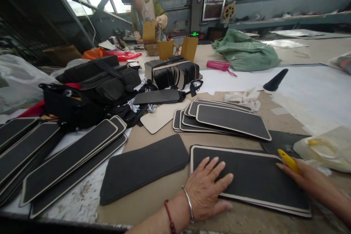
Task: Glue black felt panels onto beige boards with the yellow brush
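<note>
My left hand (207, 186) lies with fingers spread on the left part of a black panel with a pale border (255, 175), which rests on similar panels. At the panel's right end, my right hand (304, 175) is closed around a yellow-handled tool (288, 161); the tool's working end is hard to make out. Left of my left hand lies a stack of plain black panels (145, 168). Behind the bordered panel sits a fanned pile of more bordered panels (233, 119).
Bordered panels (71, 157) and a black bag (93, 87) occupy the left. Farther back are a stack of black pieces (175, 73), a pink pouch (218, 65) and a green sack (246, 51). A white container (326, 148) stands right. A person (148, 14) works across the table.
</note>
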Demonstrator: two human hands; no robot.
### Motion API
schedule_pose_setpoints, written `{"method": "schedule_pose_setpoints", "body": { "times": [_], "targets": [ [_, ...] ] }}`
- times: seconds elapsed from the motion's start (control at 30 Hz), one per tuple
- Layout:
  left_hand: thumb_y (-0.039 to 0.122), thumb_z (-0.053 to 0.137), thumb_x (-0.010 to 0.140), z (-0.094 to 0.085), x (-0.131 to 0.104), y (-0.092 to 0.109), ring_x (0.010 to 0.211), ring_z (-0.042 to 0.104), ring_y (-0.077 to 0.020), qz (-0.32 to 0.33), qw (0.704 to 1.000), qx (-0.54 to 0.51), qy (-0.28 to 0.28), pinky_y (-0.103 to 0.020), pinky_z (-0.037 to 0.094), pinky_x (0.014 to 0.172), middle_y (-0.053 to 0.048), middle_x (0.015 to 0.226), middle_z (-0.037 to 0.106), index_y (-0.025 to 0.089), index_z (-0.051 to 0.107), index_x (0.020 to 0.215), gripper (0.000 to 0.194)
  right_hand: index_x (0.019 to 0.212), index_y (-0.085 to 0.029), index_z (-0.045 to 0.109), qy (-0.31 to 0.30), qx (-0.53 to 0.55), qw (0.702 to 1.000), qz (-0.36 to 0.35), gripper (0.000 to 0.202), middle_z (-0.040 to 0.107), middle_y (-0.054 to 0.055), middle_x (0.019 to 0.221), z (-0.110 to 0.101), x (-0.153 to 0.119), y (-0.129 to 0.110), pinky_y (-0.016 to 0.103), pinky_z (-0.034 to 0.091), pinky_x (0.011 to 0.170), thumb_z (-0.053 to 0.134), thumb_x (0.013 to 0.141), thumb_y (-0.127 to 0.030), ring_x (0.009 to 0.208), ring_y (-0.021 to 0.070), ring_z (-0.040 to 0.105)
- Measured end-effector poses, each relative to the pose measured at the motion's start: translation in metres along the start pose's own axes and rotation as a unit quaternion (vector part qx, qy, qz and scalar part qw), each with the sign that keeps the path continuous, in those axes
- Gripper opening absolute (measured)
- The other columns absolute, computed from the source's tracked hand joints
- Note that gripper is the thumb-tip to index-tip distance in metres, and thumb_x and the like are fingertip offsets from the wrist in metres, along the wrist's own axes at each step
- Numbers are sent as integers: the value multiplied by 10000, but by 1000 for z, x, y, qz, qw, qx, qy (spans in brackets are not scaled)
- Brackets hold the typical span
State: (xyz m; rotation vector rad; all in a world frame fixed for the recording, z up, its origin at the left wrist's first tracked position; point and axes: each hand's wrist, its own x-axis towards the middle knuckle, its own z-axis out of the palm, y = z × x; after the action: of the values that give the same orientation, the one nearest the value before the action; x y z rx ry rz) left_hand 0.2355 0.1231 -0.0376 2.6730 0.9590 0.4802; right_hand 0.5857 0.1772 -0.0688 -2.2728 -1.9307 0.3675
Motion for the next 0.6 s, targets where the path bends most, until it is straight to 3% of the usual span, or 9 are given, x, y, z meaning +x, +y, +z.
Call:
{"method": "schedule_pose_setpoints", "body": {
  "times": [0.1,0.33,0.5,0.6],
  "targets": [
    [551,312,853,4,-1,-1,1340,216,-246,-4,1000,-13,-24,-445,180,1096,-103,1426,331,227,297,1350,593,630,-280,436,-32,42,998,31,351,599,96,554,-1,0,1,416,435,583,370,603,-624,578,313,590],
    [509,294,875,10,-5,-9,1346,200,-236,-23,999,-8,-33,-450,150,1101,-88,1442,306,237,269,1363,559,644,-280,447,-32,38,998,30,349,606,95,570,-2,-1,1,415,427,590,367,613,-618,605,326,592],
    [521,285,873,12,-6,-11,1346,198,-233,-24,999,9,-43,-476,152,1096,-87,1447,296,245,247,1372,571,676,-259,459,-32,22,999,26,304,620,96,602,-7,-4,-9,385,429,580,369,676,-549,635,309,609],
    [513,358,856,16,-7,-10,1338,223,-247,-15,999,48,-20,-521,166,1076,-76,1444,304,281,239,1371,577,724,-241,487,-31,12,999,5,296,640,85,686,-12,-11,-18,363,439,626,376,721,-516,713,291,618]
  ]
}}
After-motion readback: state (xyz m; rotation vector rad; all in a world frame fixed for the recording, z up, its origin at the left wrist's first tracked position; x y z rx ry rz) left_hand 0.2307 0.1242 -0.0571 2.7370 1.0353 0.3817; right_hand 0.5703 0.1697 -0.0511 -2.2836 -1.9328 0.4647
